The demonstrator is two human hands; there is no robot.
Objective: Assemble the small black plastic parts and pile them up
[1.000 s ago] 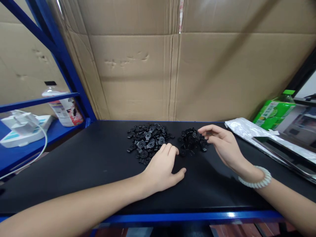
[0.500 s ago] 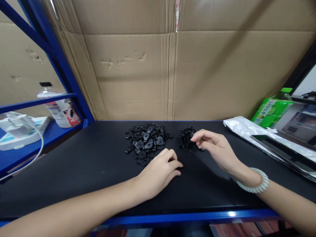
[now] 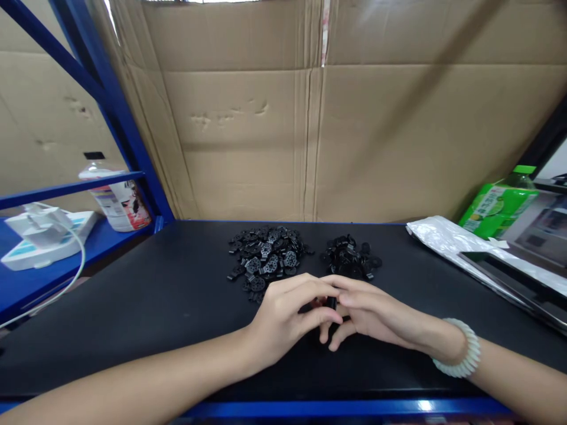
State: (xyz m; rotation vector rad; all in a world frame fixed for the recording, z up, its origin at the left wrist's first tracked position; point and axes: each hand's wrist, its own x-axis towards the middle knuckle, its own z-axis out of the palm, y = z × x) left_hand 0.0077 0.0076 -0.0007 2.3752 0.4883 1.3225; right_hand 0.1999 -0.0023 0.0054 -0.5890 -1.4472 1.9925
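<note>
My left hand (image 3: pixel 295 313) and my right hand (image 3: pixel 367 310) meet over the front middle of the black tabletop (image 3: pixel 177 319). Between their fingertips is a small black part (image 3: pixel 331 302), mostly hidden by the fingers. Both hands have their fingers curled round it. Behind my left hand lies a large pile of black round perforated parts (image 3: pixel 270 257). A smaller pile of black parts (image 3: pixel 348 258) sits just behind my right hand. A pale coiled band circles my right wrist.
On the blue shelf at left are a bottle (image 3: pixel 117 200) and a white power strip (image 3: pixel 48 233) with a cable. Silvery packaging (image 3: pixel 447 236) and a green bottle pack (image 3: pixel 498 203) stand at right. Cardboard (image 3: pixel 243 141) rises behind.
My right hand has come down and left from the smaller pile to my left hand, and the two now touch round a black part. The view has shifted slightly.
</note>
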